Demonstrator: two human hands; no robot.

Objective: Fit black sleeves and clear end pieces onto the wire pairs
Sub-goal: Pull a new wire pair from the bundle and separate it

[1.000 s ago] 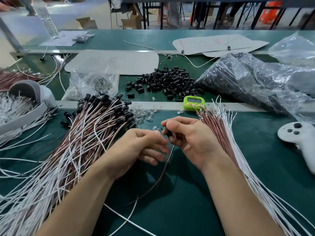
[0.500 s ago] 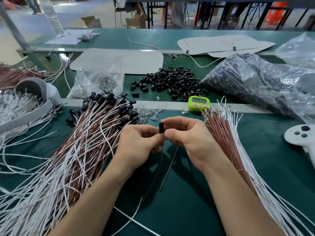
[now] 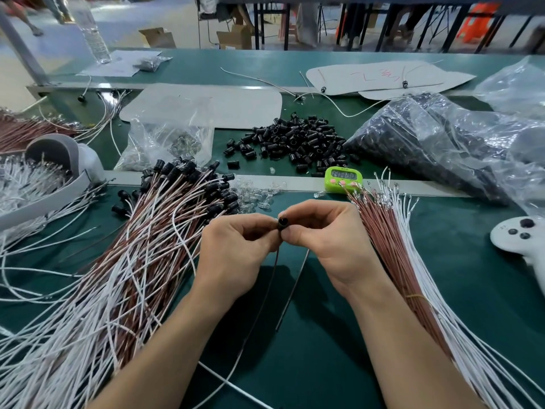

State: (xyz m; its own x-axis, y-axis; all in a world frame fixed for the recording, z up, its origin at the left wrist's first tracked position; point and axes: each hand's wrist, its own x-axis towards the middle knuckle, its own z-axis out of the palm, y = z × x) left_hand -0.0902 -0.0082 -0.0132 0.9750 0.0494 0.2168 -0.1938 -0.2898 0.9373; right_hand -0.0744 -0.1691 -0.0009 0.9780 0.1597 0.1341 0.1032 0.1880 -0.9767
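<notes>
Left hand [image 3: 233, 252] and right hand [image 3: 327, 240] meet above the desk [image 3: 324, 364], both pinching one black sleeve [image 3: 282, 224], its wire pair [image 3: 272, 276] trailing below; step judged sleeve-seating, next move likely calling for one of the clear end pieces [image 3: 253, 199] heaped just beyond.

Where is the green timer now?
Head view, right of centre: green timer on the pale rail, between the loose black sleeves and the tips of the unsleeved wire bundle.
</notes>
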